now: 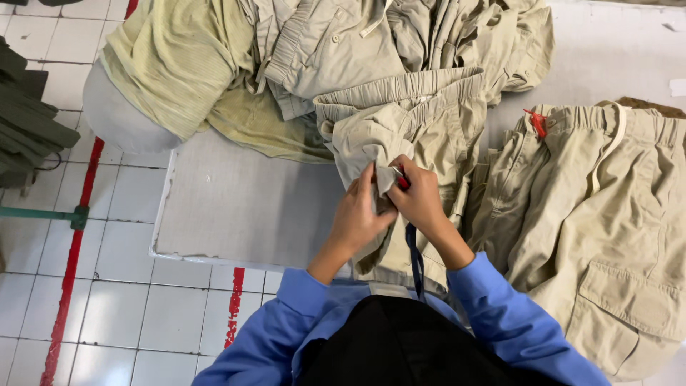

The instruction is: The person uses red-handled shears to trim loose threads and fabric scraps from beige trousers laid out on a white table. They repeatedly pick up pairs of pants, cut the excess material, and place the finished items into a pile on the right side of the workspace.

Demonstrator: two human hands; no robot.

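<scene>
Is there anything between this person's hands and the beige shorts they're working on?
Nothing visible does. The left hand and right hand both already pinch a bunched fold of the beige shorts on the grey table. A small red item shows at the right fingers; what it is cannot be told.

— What colour are the trousers [400,136] at the centre of the frame?
— Plain khaki beige, same as the pair [607,221] at the right, which carries a small red tag [536,123].
— And the heap at the top?
— More beige garments [343,43]; the cloth [179,64] at upper left is pale yellow-green with fine stripes.
— The sleeves [500,314]?
— Bright blue, at the bottom.
— The floor [136,314]?
— White tiles with a red painted line [71,257]; dark olive fabric [25,121] at the left edge.
— The table [236,207]?
— Light grey.
</scene>
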